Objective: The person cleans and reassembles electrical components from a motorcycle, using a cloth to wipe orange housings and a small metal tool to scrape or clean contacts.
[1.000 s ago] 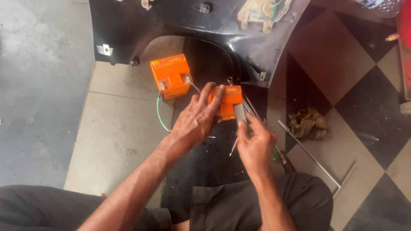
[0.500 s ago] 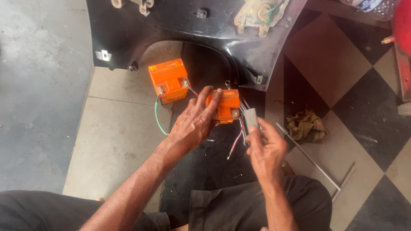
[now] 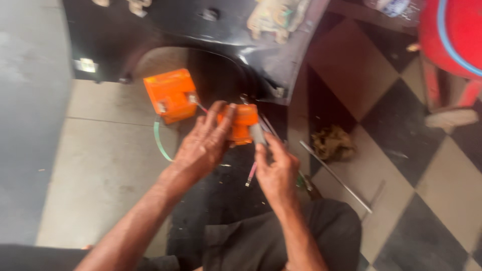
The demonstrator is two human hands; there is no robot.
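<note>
Two orange boxes, one in hand

Black panel (image 3: 165, 35): lies across the tiled floor (image 3: 100, 165). First orange box (image 3: 170, 94): rests on the floor under the panel's arch, green wire (image 3: 158, 140) trailing. Second orange box (image 3: 241, 122): left hand (image 3: 203, 145) closed around it. Right hand (image 3: 276, 168): pinches a small grey connector (image 3: 257, 134) beside that box. Step, apparently: wiring. Steady alignment is needed.

A worn, pale sticker with green and yellowish patches (image 3: 266, 17) clings to the glossy black curved body panel (image 3: 165, 25) at the top of the view, right of centre, while a small white rectangular label (image 3: 86, 65) sits near that panel's lower left edge.
</note>
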